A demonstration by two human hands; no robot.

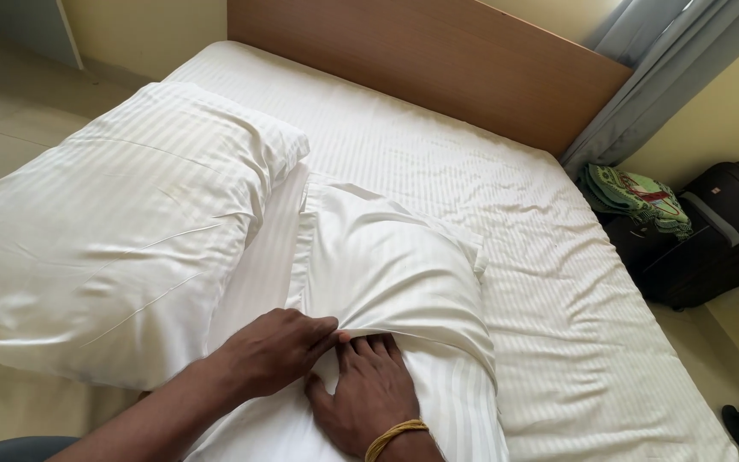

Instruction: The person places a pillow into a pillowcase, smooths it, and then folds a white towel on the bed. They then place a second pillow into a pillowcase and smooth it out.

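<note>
Tucking open end of near pillow (pixel 395 274) — left hand (pixel 271 351) pinching case hem, right hand (pixel 369 393) flat, fingers slipped under; big pillow (pixel 113 231) beside it already cased.

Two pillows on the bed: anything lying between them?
Head view: only a narrow strip of white striped bedsheet shows between the large pillow and the smaller pillow. Nothing lies on it. Both hands, left and right, are at the smaller pillow's near edge.
</note>
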